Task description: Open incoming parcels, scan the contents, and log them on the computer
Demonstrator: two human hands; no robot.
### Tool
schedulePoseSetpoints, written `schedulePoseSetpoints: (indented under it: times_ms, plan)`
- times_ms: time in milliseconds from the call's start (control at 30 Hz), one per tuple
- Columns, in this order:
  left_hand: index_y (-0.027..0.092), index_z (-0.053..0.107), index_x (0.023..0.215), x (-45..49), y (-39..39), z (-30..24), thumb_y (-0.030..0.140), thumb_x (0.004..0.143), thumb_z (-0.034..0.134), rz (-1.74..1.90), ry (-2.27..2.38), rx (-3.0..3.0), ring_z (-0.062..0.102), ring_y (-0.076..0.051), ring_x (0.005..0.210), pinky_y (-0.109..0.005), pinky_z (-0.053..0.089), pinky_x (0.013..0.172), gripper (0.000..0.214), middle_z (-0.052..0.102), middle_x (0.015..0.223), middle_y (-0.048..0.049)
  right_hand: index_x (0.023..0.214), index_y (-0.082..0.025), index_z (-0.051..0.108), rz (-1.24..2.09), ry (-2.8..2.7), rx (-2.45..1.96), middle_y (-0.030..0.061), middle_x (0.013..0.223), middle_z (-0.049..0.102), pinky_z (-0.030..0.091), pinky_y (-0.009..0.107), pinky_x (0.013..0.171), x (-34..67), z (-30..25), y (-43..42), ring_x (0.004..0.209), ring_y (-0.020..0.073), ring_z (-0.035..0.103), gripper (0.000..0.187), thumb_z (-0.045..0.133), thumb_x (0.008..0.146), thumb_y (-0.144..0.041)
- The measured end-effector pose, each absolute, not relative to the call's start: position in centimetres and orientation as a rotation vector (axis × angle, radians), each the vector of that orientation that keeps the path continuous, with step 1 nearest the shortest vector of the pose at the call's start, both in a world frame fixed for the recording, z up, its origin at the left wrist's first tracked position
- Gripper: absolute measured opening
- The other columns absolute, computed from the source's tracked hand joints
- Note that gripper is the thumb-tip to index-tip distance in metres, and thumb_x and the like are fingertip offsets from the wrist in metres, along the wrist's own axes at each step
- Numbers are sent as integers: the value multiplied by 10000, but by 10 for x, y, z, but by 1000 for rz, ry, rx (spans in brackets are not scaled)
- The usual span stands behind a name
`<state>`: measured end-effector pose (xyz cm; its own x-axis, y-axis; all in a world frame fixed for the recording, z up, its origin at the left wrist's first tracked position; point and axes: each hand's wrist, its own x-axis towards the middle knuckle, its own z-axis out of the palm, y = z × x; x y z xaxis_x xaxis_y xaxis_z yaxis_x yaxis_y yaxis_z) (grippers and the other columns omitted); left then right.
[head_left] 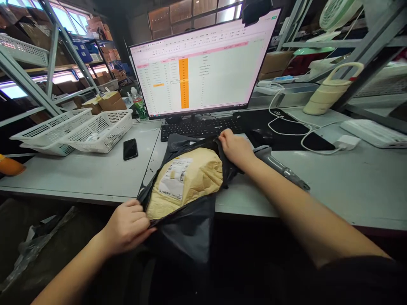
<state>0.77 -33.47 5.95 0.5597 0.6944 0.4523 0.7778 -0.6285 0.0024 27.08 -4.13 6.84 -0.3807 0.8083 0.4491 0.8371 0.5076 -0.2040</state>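
A black plastic bag (187, 231) lies at the table's front edge, its mouth spread wide and its lower part hanging over. Inside sits a crumpled yellow paper package (203, 173) with a white barcode label (173, 180) on it. My left hand (129, 224) is closed on the bag's near left rim. At the far right rim my right hand (235, 146) pinches the black plastic. Beside my right forearm rests a grey handheld barcode scanner (276, 163), partly hidden by the arm.
Behind the bag stand a black keyboard (203, 127) and a monitor (203, 76) showing a spreadsheet. A phone (130, 149) and white plastic baskets (101, 131) are on the left. At right are a mouse (262, 136), a white cable with charger (346, 142) and a cream tumbler (327, 95).
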Motion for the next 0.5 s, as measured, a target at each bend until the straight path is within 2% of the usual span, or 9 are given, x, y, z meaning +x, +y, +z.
schedulePoseSetpoints:
  times_ms: [100, 167, 200, 267, 333, 433, 500]
  plan:
    - [229, 539, 676, -13, -351, 45, 215, 911, 628, -680, -1318, -2510, 462, -146, 537, -329, 356, 609, 251, 515, 572, 27, 1119, -171, 608, 3, -2277, -1359, 129, 876, 719, 448, 366, 717, 283, 64, -32, 785, 292, 656, 294, 390, 1027, -343]
    - [231, 633, 796, -17, -355, 38, 324, 880, 707, -745, -1345, -2445, 528, -166, 593, -332, 398, 636, 145, 585, 635, 6, 1103, -170, 625, 37, -2305, -1258, 135, 941, 722, 481, 405, 789, 282, 66, -45, 879, 306, 659, 248, 442, 999, -302]
    - [233, 673, 892, -16, -356, 35, 403, 857, 741, -767, -1352, -2425, 579, -188, 656, -342, 434, 674, 186, 637, 702, -16, 1104, -168, 633, 36, -2299, -1148, 144, 1003, 720, 490, 431, 842, 279, 69, -57, 954, 314, 652, 231, 466, 984, -275]
    - [233, 694, 1085, -9, -357, 33, 545, 827, 751, -781, -1360, -2405, 657, -245, 841, -392, 498, 805, 408, 718, 888, -70, 1134, -175, 643, 44, -2264, -810, 148, 1134, 704, 484, 462, 951, 276, 79, -85, 1094, 310, 623, 230, 498, 966, -236]
    - [221, 673, 1200, 1, -358, 35, 622, 838, 711, -737, -1363, -2401, 670, -283, 991, -463, 492, 967, 542, 734, 1038, -102, 1196, -203, 648, 126, -2297, -417, 121, 1203, 696, 477, 443, 1013, 275, 92, -113, 1162, 275, 610, 260, 521, 971, -237]
    - [181, 654, 1249, 17, -357, 39, 602, 850, 711, -664, -1324, -2386, 670, -272, 984, -495, 460, 1054, 583, 730, 1018, -93, 1336, -246, 627, 242, -2605, -10, 96, 1342, 660, 463, 443, 1062, 274, 102, -142, 1303, 277, 551, 419, 651, 920, -290]
    - [178, 670, 1186, 26, -356, 39, 445, 903, 697, -663, -1244, -2388, 651, -215, 838, -446, 493, 994, 391, 700, 849, -41, 1429, -267, 581, 200, -2823, 32, 108, 1523, 533, 449, 507, 1070, 273, 101, -147, 1410, 347, 449, 640, 777, 821, -315]
